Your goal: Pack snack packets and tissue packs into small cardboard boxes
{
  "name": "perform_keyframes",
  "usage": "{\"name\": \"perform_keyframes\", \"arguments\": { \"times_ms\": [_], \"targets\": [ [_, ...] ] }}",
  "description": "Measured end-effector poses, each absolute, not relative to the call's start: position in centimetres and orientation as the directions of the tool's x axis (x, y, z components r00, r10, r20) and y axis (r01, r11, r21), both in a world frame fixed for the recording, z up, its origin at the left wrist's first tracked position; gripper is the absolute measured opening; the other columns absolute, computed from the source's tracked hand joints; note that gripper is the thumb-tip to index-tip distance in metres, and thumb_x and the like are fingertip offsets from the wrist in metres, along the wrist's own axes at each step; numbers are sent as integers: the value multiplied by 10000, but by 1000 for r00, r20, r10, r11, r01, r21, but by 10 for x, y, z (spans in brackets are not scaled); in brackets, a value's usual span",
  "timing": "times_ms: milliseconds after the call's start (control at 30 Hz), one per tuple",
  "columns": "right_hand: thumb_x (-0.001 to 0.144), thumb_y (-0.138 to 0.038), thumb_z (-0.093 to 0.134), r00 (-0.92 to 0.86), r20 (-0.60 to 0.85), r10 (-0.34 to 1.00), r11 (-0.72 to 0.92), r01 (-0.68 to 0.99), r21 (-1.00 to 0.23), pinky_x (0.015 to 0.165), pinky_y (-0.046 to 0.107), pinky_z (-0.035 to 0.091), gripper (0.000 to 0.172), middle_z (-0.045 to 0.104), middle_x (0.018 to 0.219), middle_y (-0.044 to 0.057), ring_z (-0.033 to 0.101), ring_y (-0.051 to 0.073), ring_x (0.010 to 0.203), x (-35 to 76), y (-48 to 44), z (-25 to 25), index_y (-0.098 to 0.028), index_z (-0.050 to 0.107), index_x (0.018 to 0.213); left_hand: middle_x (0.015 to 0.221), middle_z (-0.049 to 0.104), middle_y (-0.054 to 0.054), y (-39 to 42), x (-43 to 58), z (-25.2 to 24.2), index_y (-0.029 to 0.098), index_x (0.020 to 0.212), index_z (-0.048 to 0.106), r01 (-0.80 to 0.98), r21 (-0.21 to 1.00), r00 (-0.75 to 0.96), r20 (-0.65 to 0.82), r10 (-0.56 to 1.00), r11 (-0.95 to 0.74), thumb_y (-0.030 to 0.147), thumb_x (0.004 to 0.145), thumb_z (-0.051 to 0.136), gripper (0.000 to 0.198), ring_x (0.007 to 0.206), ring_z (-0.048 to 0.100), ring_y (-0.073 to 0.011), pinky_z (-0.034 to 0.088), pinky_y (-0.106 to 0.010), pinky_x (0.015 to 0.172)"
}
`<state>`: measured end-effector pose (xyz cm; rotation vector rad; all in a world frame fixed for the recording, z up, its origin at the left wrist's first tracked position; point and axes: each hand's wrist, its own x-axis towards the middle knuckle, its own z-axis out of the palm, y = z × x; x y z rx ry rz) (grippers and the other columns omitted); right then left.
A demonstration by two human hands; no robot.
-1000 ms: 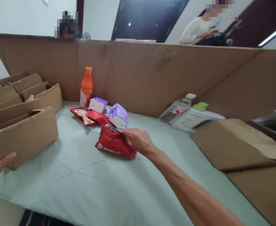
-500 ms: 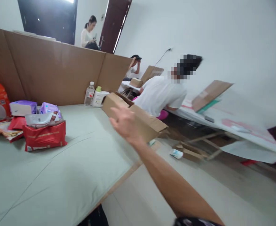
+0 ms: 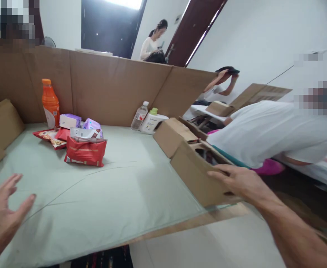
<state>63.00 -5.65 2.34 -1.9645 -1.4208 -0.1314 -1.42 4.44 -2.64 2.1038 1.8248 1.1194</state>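
Note:
My right hand (image 3: 240, 182) rests on the near end of an open cardboard box (image 3: 194, 178) at the table's right edge, its fingers over the box's top edge. Dark contents show partly inside the box. At the lower left, my left hand (image 3: 8, 214) hovers over the pale green table cover (image 3: 118, 193), fingers apart and nothing in them. Between the hands and farther back lie a red packet (image 3: 85, 152), a silver-white packet (image 3: 85, 133), two purple-white packs (image 3: 70, 121) and a patterned red snack bag (image 3: 50, 138).
An orange bottle (image 3: 50, 106), a clear bottle (image 3: 139, 117) and a white bottle with green cap (image 3: 152, 122) stand before a cardboard partition (image 3: 104, 87). Another cardboard box (image 3: 1, 134) is at the left. A person in white (image 3: 266, 130) sits close on the right; others are behind.
The view has swung left, bringing my left hand and the left box into sight. My right hand has moved from above the right box to its near end.

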Motion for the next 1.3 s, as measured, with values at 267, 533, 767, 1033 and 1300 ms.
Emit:
{"name": "perform_keyframes", "arguments": {
  "times_ms": [267, 533, 767, 1033, 1300],
  "targets": [
    [1035, -233, 513, -279, 274, 920, 363, 870, -333, 647, 270, 515, 285, 701, 794, 34, 668, 164, 705, 441, -96, 80, -220, 679, 804, 1728, 248, -139, 24, 51, -26, 447, 1654, 102, 525, 615, 517, 319, 795, -588, 673, 882, 689, 995, 1513, 388, -490, 409, -779, 1116],
    [1120, -359, 414, -628, 185, 756, 576, 502, -645, 733, 230, 569, 381, 775, 868, 48, 728, 139, 782, 369, -86, 98, -200, 756, 1068, 1781, 71, -114, 20, 25, -29, 395, 1665, -104, 346, 845, 659, 91, 746, -408, 817, 767, 719, 1289, 1593, 188, -475, 212, -718, 1248],
    [935, -375, 729, -549, -12, 836, 502, 773, -389, 1061, 460, 588, 631, 583, 1542, 112, 584, 321, 1391, 361, -66, 85, -269, 548, 1530, 1776, 132, -56, 21, 18, -36, 423, 1676, 22, 276, 890, 683, 84, 725, -364, 734, 748, 806, 1254, 1586, 218, -458, 214, -664, 1278],
    [888, -108, 662, -548, -138, 825, 523, 833, -181, 893, 469, 652, 723, 622, 1459, 200, 730, 339, 1141, 304, -61, 56, -227, 456, 1570, 1781, 109, -42, 11, 23, -38, 426, 1675, 42, 226, 895, 679, 137, 721, -383, 670, 785, 819, 1206, 1605, 170, -433, 200, -641, 1296],
    [883, -63, 583, -523, 128, 843, 530, 847, -32, 744, 364, 643, 403, 788, 1021, 119, 764, 255, 847, 306, -59, 34, -177, 645, 1264, 1782, 86, -84, 8, 25, -37, 391, 1681, 52, 246, 896, 655, 127, 745, -370, 694, 804, 789, 1185, 1615, 126, -419, 160, -620, 1307]
  ]
}}
